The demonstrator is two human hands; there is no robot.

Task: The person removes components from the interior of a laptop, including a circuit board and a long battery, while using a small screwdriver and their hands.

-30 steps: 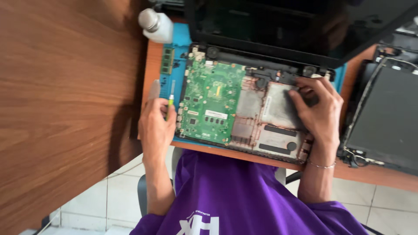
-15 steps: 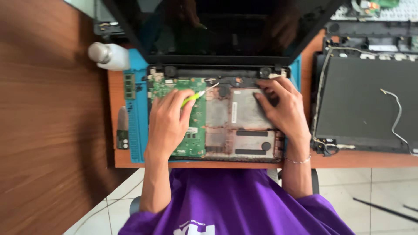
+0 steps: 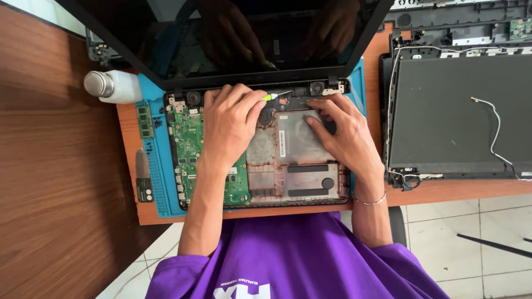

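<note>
An opened laptop base [image 3: 299,182] lies on a blue work mat [image 3: 158,182], its green circuit board [image 3: 188,144] bare on the left and its dark screen [image 3: 233,39] tilted up at the back. My left hand [image 3: 230,124] rests over the board and grips a thin yellow-green screwdriver [image 3: 275,96], whose metal tip points right toward the hinge strip at the back edge. My right hand [image 3: 343,135] lies flat on the grey inner shell, fingers spread and pressing down near the middle. It holds nothing.
A white bottle with a metal cap [image 3: 111,86] lies at the mat's back left. A memory stick [image 3: 145,122] and a small metal tool [image 3: 143,174] rest on the mat's left strip. A second dismantled laptop [image 3: 454,116] with loose wires fills the right side.
My left hand has moved from the board's middle up to the back hinge strip, carrying the screwdriver. The view has shifted so the laptop sits more centred.
</note>
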